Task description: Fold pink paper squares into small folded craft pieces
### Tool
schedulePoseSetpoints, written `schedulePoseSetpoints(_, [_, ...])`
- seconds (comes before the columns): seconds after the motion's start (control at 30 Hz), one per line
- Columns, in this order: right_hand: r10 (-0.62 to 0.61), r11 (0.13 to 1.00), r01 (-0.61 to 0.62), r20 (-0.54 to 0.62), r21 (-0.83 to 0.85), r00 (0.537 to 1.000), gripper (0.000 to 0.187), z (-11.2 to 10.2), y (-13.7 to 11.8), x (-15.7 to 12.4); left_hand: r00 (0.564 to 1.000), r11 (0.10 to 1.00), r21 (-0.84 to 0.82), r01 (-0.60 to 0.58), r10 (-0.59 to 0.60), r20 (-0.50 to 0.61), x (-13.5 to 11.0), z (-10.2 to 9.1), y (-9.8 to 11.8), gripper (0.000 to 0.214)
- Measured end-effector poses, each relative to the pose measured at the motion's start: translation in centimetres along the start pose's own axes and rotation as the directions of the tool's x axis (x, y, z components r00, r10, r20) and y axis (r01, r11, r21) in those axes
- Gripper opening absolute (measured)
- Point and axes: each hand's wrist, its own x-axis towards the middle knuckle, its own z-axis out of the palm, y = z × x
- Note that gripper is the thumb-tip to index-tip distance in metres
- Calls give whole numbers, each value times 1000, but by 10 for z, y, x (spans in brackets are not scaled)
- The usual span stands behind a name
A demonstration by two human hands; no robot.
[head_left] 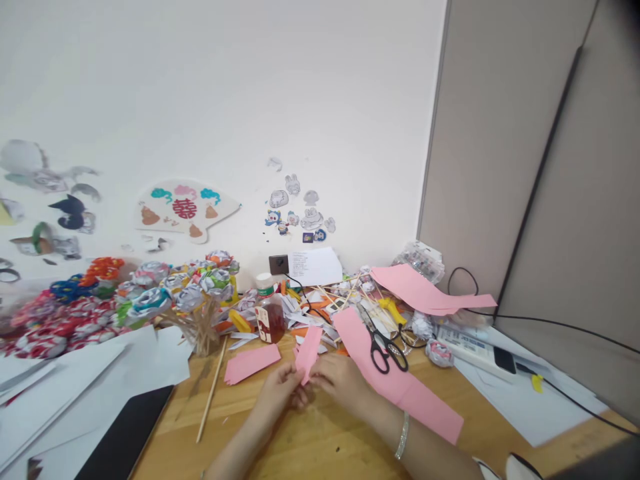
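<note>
A narrow pink paper piece (309,348) stands up between my two hands near the middle of the table. My left hand (284,388) pinches its lower end from the left. From the right, my right hand (340,381) closes its fingers on the same lower end. Left of them lies a small stack of pink paper strips (253,363). To the right a long pink sheet (415,397) stretches across the wood, and black-handled scissors (385,350) rest on it, partly spread.
A jar of reddish liquid (270,317) stands behind my hands among paper scraps. Paper flowers (150,300) crowd the back left. A wooden stick (211,390) and white sheets (90,393) lie at left. A power strip (475,350) with black cables is at right.
</note>
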Motion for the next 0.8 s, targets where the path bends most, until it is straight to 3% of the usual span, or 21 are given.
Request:
schedulePoseSetpoints(0.27, [244, 945, -218, -78, 245, 967, 6, 4, -4, 2, 1000, 999, -45, -11, 12, 11, -3, 3, 4, 36])
schedulePoseSetpoints(0.4, [313, 890, -260, -87, 375, 946, 7, 8, -7, 3, 1000, 997, -66, -27, 27, 6, -5, 5, 6, 34])
schedulePoseSetpoints(0.63, [353, 862, -276, -110, 426, 929, 8, 9, -7, 3, 999, 999, -27, -28, 27, -31, -5, 9, 2, 33])
schedulePoseSetpoints(0.8, [240, 908, -208, -43, 364, 970, 10, 3, -12, 3, 999, 999, 28, 19, -18, -38, -3, 8, 0, 39])
